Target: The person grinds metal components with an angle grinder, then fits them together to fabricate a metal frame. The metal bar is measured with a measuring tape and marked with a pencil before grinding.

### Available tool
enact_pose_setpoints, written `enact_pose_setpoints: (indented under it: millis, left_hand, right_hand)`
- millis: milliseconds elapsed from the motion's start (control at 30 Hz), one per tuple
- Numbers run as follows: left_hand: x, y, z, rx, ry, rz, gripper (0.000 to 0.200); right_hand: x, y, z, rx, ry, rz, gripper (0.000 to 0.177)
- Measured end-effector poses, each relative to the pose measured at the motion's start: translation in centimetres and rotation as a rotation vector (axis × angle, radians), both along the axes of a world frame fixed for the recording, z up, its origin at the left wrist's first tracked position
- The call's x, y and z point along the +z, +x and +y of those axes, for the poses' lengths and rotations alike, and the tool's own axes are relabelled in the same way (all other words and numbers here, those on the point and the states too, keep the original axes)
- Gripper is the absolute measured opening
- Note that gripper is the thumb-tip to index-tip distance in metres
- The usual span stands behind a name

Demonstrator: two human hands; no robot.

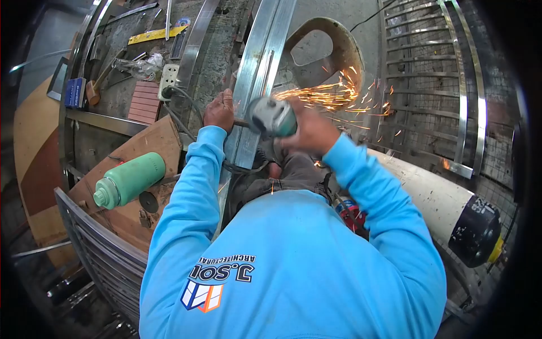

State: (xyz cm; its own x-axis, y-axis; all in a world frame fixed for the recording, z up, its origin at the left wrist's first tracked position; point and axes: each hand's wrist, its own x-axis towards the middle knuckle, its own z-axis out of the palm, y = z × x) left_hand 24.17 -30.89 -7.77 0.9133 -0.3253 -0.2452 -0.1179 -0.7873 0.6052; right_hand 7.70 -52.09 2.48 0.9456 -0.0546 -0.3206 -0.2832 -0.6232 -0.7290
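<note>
An angle grinder (274, 117) with a grey head and green body is over the shiny metal tubes (257, 62), throwing orange sparks (327, 95) to the right. My right hand (310, 127) is wrapped round its body, slightly blurred. My left hand (219, 111) is closed at the end of the grinder's dark side handle (241, 122), by the tubes' left edge. The grinder's head hides the disc and the spot where it meets the metal.
A green bottle (138, 176) lies on a wooden board (99, 186) at left. Beyond are a power strip (169, 79), a yellow square (155, 35) and a hammer (93, 90). A plastic stool (350, 48), a white cylinder (423, 192) and a metal grille (423, 73) stand right.
</note>
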Motion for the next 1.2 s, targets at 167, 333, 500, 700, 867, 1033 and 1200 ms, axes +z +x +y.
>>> enact_pose_setpoints:
  millis: [167, 333, 500, 700, 867, 1033, 1200]
  left_hand:
    - [-0.5, 0.2, 0.2, -0.041, -0.059, -0.021, 0.053]
    - [0.0, 0.1, 0.1, -0.007, -0.066, 0.014, 0.053]
    - [1.2, 0.1, 0.3, -0.002, -0.095, 0.062, 0.054]
    - [1.0, -0.2, 0.2, 0.028, -0.112, 0.078, 0.053]
    - [0.2, -0.1, 0.2, 0.001, -0.104, 0.074, 0.054]
    - [1.6, -0.3, 0.2, -0.007, -0.071, 0.058, 0.05]
    - [0.4, -1.1, -0.1, -0.083, -0.085, -0.364, 0.037]
  right_hand:
    - [1.8, 7.0, -4.7, 0.014, -0.306, -0.03, 0.089]
    - [5.0, 7.8, -2.5, 0.315, -0.333, 0.122, 0.093]
    - [5.2, 13.0, -4.7, 0.374, -0.592, 0.095, 0.099]
    - [5.4, 16.1, -5.8, 0.382, -0.662, 0.155, 0.105]
    - [7.2, 12.2, -0.5, 0.595, -0.482, 0.298, 0.101]
    - [5.4, 14.5, -4.2, 0.362, -0.646, 0.18, 0.098]
    - [5.2, 13.3, -10.8, 0.012, -0.591, 0.07, 0.095]
